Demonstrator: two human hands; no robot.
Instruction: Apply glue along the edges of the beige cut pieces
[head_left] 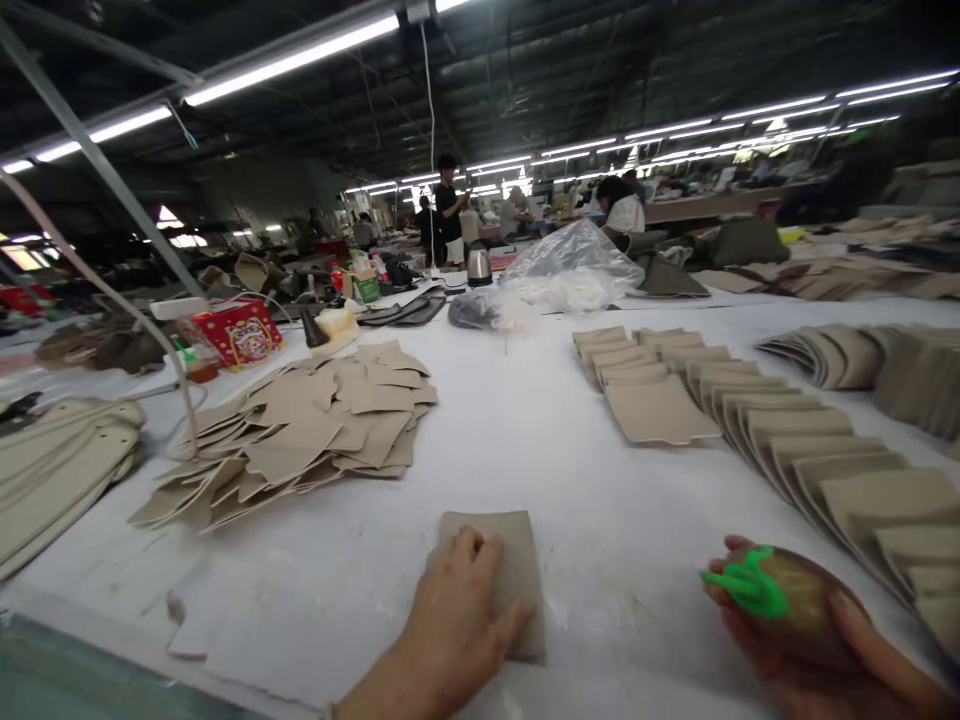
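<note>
A flat beige panel (516, 570), leather-like, lies on the white table in front of me. My left hand (469, 605) rests on top of it, fingers bent and thumb spread toward its right edge. To the right, my right hand (862, 640) is closed around a rounded, brownish squeeze bottle (806, 600) with a bright green nozzle. The bottle is tilted, its nozzle pointing left, above the table and apart from the panel. Its contents cannot be made out clearly.
A loose heap of beige pieces (322, 420) lies on the left. Overlapping rows of similar pieces (795, 430) run along the right. Farther back are a red box (236, 333), a clear plastic bag (574, 265) and a kettle (479, 265). Several people work beyond.
</note>
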